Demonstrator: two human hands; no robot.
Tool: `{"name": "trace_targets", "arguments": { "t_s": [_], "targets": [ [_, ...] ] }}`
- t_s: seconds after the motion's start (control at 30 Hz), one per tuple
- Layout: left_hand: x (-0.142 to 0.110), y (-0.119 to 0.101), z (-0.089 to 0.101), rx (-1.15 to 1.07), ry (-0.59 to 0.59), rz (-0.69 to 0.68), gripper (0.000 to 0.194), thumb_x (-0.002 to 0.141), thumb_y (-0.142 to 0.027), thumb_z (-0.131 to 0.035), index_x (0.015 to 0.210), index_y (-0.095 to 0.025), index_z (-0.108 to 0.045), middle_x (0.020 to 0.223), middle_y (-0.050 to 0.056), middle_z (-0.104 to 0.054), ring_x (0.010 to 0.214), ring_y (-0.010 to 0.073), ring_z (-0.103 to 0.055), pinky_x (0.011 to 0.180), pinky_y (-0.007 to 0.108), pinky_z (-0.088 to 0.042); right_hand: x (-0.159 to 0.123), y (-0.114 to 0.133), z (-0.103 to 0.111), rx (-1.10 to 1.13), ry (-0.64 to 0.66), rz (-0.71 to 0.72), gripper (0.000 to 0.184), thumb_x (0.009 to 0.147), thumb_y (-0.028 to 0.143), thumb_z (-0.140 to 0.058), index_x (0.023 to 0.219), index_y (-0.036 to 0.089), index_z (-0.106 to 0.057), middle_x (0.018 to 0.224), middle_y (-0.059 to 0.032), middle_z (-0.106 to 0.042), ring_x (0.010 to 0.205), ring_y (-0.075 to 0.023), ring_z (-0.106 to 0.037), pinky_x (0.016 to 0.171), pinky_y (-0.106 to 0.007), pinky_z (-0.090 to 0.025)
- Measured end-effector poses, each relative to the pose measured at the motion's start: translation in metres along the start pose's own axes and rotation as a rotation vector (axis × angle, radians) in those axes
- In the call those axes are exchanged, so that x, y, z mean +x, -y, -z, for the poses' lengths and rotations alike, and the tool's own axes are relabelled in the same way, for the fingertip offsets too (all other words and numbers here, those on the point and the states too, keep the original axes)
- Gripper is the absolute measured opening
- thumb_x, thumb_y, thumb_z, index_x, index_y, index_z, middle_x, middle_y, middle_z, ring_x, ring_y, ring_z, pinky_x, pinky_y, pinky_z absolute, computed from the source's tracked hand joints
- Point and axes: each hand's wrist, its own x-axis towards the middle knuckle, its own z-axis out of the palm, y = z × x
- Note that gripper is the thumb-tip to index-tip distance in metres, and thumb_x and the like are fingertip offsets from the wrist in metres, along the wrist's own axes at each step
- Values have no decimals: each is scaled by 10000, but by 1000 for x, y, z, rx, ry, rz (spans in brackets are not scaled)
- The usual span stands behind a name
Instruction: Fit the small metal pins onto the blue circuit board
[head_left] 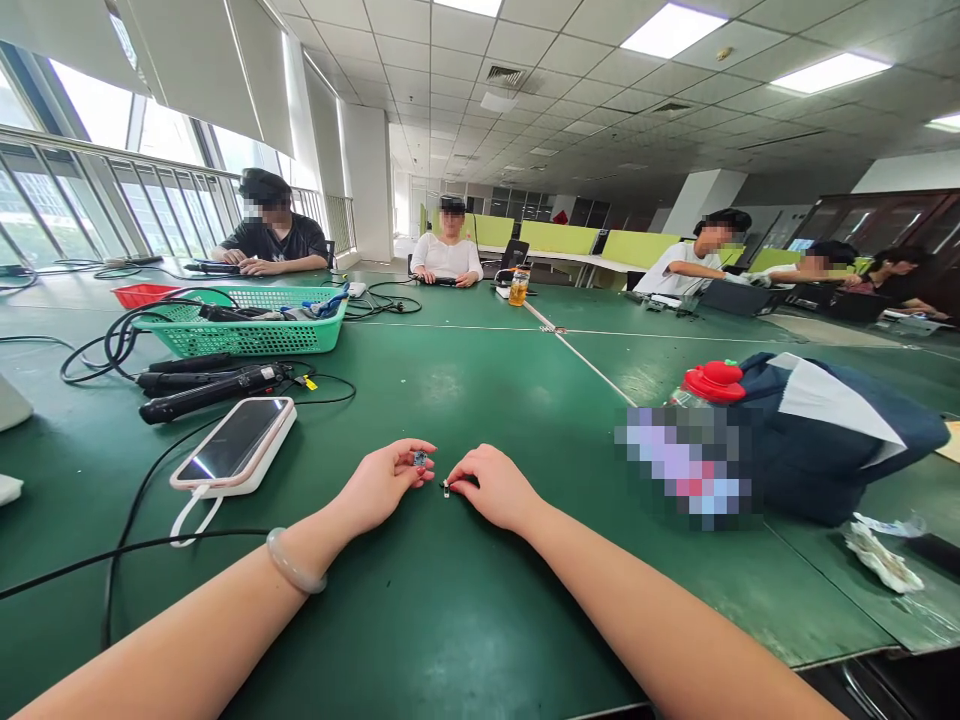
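Between the thumb and fingers of my left hand (385, 484) is a small blue circuit board (421, 459) with tiny parts on it. A pale bangle (294, 562) circles that wrist. My right hand (495, 487) pinches a tiny white and dark piece (447, 489), too small to name. The two hands are close together over the green table (450, 620), with a narrow gap between their fingertips. Nearest to my left forearm lies a phone (238, 440) on a white block with a looped strap.
Left of centre stand a green basket (247, 337) with cables and tools, a red tray (154, 295) and black handheld tools (214, 388). To the right are a dark blue bag (825, 450) and a red-lidded bottle (712, 382). Several people sit around the table.
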Motion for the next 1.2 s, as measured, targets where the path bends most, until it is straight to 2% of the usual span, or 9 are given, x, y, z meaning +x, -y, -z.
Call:
{"name": "trace_targets", "arguments": {
  "t_s": [0.1, 0.2, 0.3, 0.5, 0.83, 1.2],
  "targets": [
    [-4, -6, -1, 152, -5, -43, 334, 747, -302, -537, 1065, -200, -559, 810, 15, -648, 787, 162, -631, 779, 312, -500, -1, 5, 2, 93, -50, -57, 129, 803, 203, -560, 765, 233, -680, 742, 1, -652, 764, -152, -520, 707, -278, -395],
    [-7, -10, -2, 368, -21, -106, 318, 760, -320, -526, 1063, -237, -576, 699, -26, -617, 682, 144, -590, 730, 288, -477, -2, 9, 5, 288, -92, -160, 122, 808, 262, -543, 771, 211, -647, 725, 11, -631, 671, -126, -518, 643, -246, -396],
    [-9, -14, -3, 453, -15, -137, 309, 770, -326, -523, 1067, -258, -578, 718, -34, -620, 674, 141, -575, 708, 274, -458, -2, 13, 6, 394, -106, -194, 162, 806, 313, -529, 741, 189, -610, 673, 22, -587, 599, -107, -476, 579, -221, -376],
    [-13, -19, -7, 524, -18, -215, 321, 769, -308, -549, 1087, -290, -583, 806, -25, -652, 808, 165, -585, 795, 292, -436, -2, 15, 2, 351, -127, -139, 178, 810, 307, -499, 696, 183, -556, 633, 36, -530, 576, -93, -437, 549, -208, -338],
    [-16, -22, -11, 529, -13, -243, 368, 779, -290, -532, 1145, -301, -562, 818, -17, -660, 822, 174, -590, 793, 302, -444, -3, 20, 2, 207, -154, -65, 192, 830, 301, -498, 680, 187, -536, 642, 24, -537, 614, -106, -464, 583, -220, -346],
    [-18, -27, -12, 351, -1, -205, 351, 783, -289, -508, 1125, -250, -578, 856, -10, -692, 827, 168, -619, 822, 292, -457, -4, 24, 4, 110, -148, -3, 166, 854, 274, -472, 717, 194, -519, 665, 23, -536, 625, -109, -463, 595, -222, -341]
  ]
}}
